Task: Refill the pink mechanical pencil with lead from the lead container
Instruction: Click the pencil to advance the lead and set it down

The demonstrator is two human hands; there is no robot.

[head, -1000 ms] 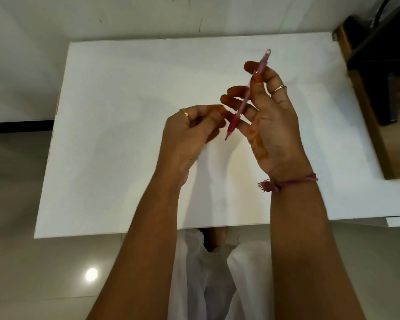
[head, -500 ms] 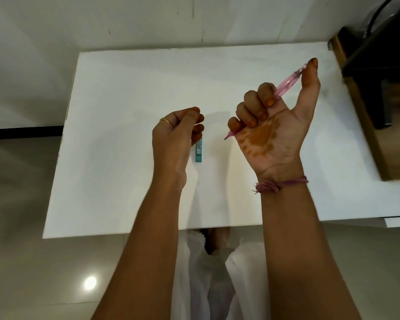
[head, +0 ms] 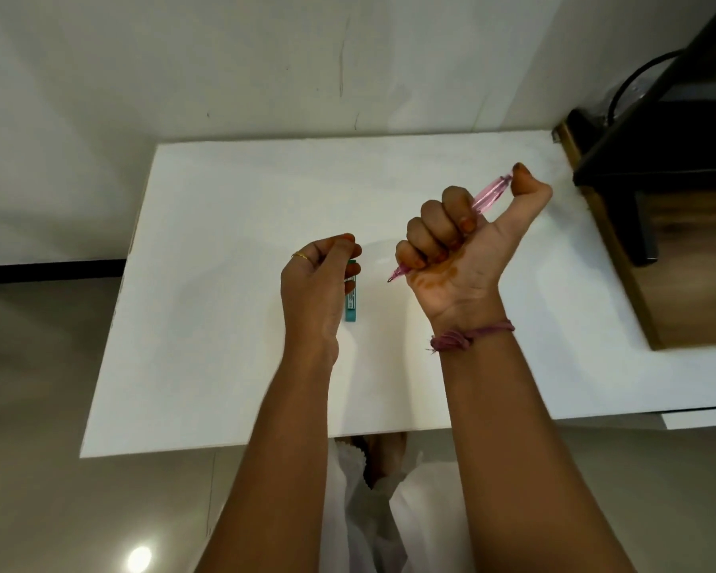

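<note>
Above the white surface [head: 232,225], the right hand [head: 464,250] is wrapped in a fist around the pink mechanical pencil [head: 486,196]. Its metal tip pokes out below the little finger toward the left hand, and the thumb is pressed on the cap end, up and to the right. The left hand [head: 319,283] holds the teal lead container [head: 351,301], its fingers [head: 350,252] curled and pinched at the container's upper end; the lower end hangs free, and I cannot tell whether it touches the surface. No loose lead is visible, and whether the container is open is hidden by the fingers.

This looks like the click-through step: the thumb pumping the cap to feed or check lead, which suggests loading is largely done. Next, the thumb needs short, firm presses straight along the barrel while the fist keeps it steady. Left of the pencil tip, the container should be kept upright and closed so nothing spills.
</note>
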